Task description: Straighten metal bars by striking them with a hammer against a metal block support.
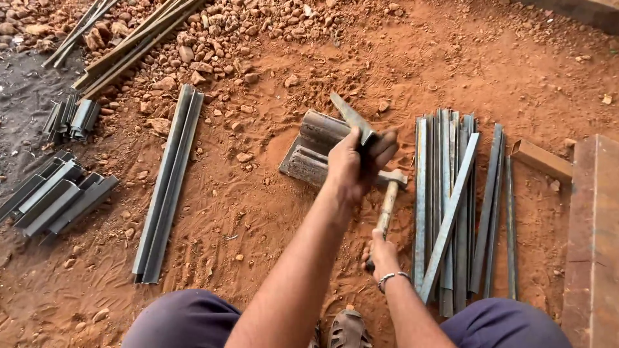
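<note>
My left hand [351, 164] grips a short angled metal strip [351, 117], holding it tilted over a thick ridged metal block [309, 151] that lies on the red dirt. Just below it, my right hand [382, 254] is closed around the wooden handle of a hammer [388, 200]. The hammer's head sits close under my left hand, at the block's right end. A metal bangle circles my right wrist.
A row of several long metal strips [451, 206] lies to the right, with a rusty beam [593, 238] beyond. A long channel section [169, 183] lies left, short cut pieces [55, 193] farther left. Stones [219, 38] and rods fill the top left.
</note>
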